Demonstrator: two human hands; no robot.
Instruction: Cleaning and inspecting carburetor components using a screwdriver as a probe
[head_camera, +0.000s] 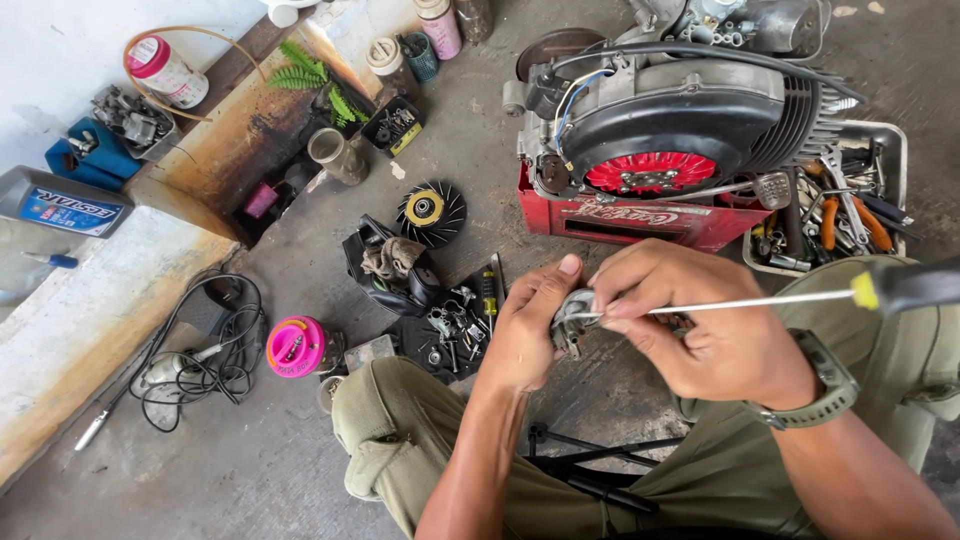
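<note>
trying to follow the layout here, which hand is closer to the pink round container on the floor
Left. The left hand is nearer the pink round container, which lies on the floor off to its left. The right hand sits farther right, beyond the left hand.

- Your one camera sits on your head, looking steeply down past your knees at the concrete floor (300, 470).
- It is close to your hands, and the engine (660, 120) lies just beyond them.
</note>
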